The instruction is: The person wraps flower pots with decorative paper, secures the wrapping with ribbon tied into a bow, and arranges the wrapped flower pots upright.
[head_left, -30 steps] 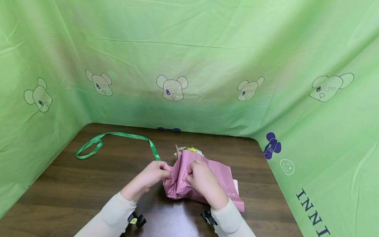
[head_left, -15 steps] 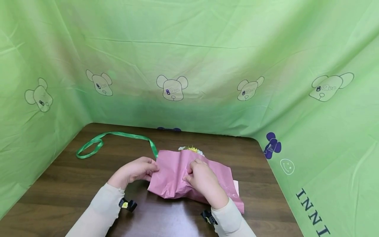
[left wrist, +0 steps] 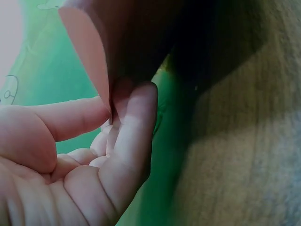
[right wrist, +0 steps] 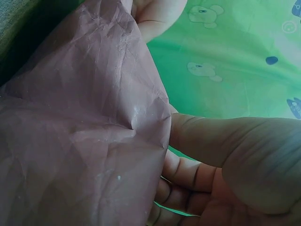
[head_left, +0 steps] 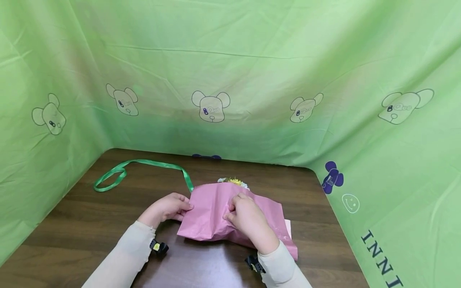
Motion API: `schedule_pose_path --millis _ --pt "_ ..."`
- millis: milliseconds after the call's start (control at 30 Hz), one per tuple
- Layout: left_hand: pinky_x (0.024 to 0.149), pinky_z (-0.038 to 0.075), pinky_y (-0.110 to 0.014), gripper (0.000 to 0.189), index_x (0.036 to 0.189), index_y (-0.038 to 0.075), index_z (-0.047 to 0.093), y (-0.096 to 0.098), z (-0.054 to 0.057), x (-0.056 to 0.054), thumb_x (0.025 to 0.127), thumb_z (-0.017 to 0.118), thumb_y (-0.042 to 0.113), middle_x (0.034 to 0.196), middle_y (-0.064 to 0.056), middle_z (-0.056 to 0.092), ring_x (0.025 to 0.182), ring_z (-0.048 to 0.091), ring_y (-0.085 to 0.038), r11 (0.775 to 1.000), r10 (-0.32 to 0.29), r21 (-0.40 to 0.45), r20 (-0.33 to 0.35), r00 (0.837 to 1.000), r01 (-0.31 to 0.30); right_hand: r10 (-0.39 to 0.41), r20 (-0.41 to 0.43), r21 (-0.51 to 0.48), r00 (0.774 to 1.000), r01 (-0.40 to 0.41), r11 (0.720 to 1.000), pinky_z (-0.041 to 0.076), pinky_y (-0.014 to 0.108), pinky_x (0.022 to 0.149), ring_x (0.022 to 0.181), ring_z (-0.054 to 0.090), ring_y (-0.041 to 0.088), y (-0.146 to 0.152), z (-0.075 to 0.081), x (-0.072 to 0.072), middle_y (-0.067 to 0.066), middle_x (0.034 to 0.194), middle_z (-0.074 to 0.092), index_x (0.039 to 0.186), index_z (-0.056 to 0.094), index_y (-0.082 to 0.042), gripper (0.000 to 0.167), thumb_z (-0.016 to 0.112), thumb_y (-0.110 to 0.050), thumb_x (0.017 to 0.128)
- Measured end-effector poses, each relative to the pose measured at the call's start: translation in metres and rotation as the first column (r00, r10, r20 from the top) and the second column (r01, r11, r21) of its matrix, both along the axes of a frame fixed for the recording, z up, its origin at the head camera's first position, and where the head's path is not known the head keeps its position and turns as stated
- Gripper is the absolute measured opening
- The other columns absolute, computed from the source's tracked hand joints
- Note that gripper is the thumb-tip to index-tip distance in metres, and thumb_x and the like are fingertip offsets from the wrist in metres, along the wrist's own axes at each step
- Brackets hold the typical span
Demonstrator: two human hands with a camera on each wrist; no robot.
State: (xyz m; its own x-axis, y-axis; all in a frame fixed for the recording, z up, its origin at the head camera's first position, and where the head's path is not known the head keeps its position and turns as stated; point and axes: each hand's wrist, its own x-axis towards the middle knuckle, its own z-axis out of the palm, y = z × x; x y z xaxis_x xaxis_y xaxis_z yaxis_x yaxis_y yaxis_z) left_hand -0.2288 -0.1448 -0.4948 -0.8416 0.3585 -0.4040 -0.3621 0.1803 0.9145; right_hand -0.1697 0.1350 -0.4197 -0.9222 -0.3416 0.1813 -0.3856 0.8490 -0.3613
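Note:
Pink wrapping paper (head_left: pixel 203 212) lies across the middle of the table, folded over a bunch of flowers. Yellow and pale blue flowers (head_left: pixel 235 182) peek out at its far edge; their stems are hidden beneath it. My left hand (head_left: pixel 169 208) pinches the paper's left edge between thumb and forefinger, and the left wrist view shows that paper edge (left wrist: pixel 87 52) between them. On the paper's middle, my right hand (head_left: pixel 248 218) grips a gathered fold with curled fingers. In the right wrist view, creased paper (right wrist: pixel 94 117) partly covers the fingertips.
A green ribbon (head_left: pixel 155 163) loops over the back left of the table (head_left: pixel 72 224), one end running under or behind the paper's left corner. A pale pink sheet (head_left: pixel 287 227) sticks out at the paper's right. Green cloth (head_left: pixel 252 136) encloses the table's back and sides.
My left hand has moved left, unfolding the bunched left side of the paper until it lies spread out flatter. My right hand has kept its place and its grip.

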Motion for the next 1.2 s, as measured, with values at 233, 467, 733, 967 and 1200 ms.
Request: schedule_pose_path --millis 233,467,733,967,1200 --pt "0.063 0.060 -0.032 0.011 0.095 -0.001 0.065 0.003 -0.004 0.000 0.099 0.064 0.009 0.076 -0.004 0.068 0.066 0.068 -0.014 0.998 0.009 -0.058 -0.003 1.000 -0.009 -0.004 0.002 0.002 1.000 0.004 1.000 0.048 0.032 0.070 0.079 0.053 0.017 0.000 0.001 0.001 -0.004 0.082 0.049 0.077 0.058 -0.016 0.029 0.086 -0.024 0.081" --pt "0.071 0.062 -0.035 0.012 0.100 -0.002 0.064 -0.007 -0.006 -0.003 0.102 0.058 0.008 0.082 -0.007 0.071 0.073 0.071 -0.017 0.998 -0.060 0.032 0.040 0.997 0.059 -0.006 0.004 0.004 1.000 0.006 1.000 0.047 0.031 0.069 0.077 0.053 0.016 0.000 0.001 0.001 -0.004 0.082 0.049 0.076 0.058 -0.016 0.030 0.086 -0.024 0.081" --pt "0.070 0.062 -0.035 0.009 0.101 -0.003 0.064 -0.010 -0.004 -0.003 0.097 0.060 0.003 0.079 -0.006 0.065 0.068 0.065 -0.016 0.998 -0.055 -0.009 0.037 0.998 0.055 -0.007 0.011 0.004 1.000 0.007 1.000 0.047 0.031 0.069 0.077 0.053 0.015 0.001 0.001 0.002 -0.004 0.082 0.049 0.076 0.058 -0.016 0.030 0.086 -0.024 0.081" --pt "0.066 0.062 -0.036 0.011 0.095 -0.004 0.065 -0.005 -0.003 -0.003 0.096 0.059 0.006 0.075 -0.008 0.068 0.066 0.068 -0.016 0.997 -0.047 -0.056 0.021 0.999 0.048 -0.017 0.012 0.010 1.000 0.017 1.000 0.047 0.031 0.068 0.077 0.052 0.016 0.000 0.003 0.002 -0.003 0.082 0.049 0.079 0.059 -0.015 0.028 0.086 -0.024 0.082" --pt "0.062 0.061 -0.036 0.013 0.091 -0.004 0.065 -0.001 0.000 0.000 0.095 0.058 0.007 0.073 -0.009 0.068 0.064 0.068 -0.016 0.989 -0.050 -0.138 -0.023 0.998 0.047 -0.047 0.028 0.035 0.999 0.046 0.998 0.050 0.038 0.076 0.081 0.054 0.018 -0.003 0.004 0.001 0.000 0.088 0.053 0.095 0.063 -0.011 0.030 0.085 -0.028 0.083"
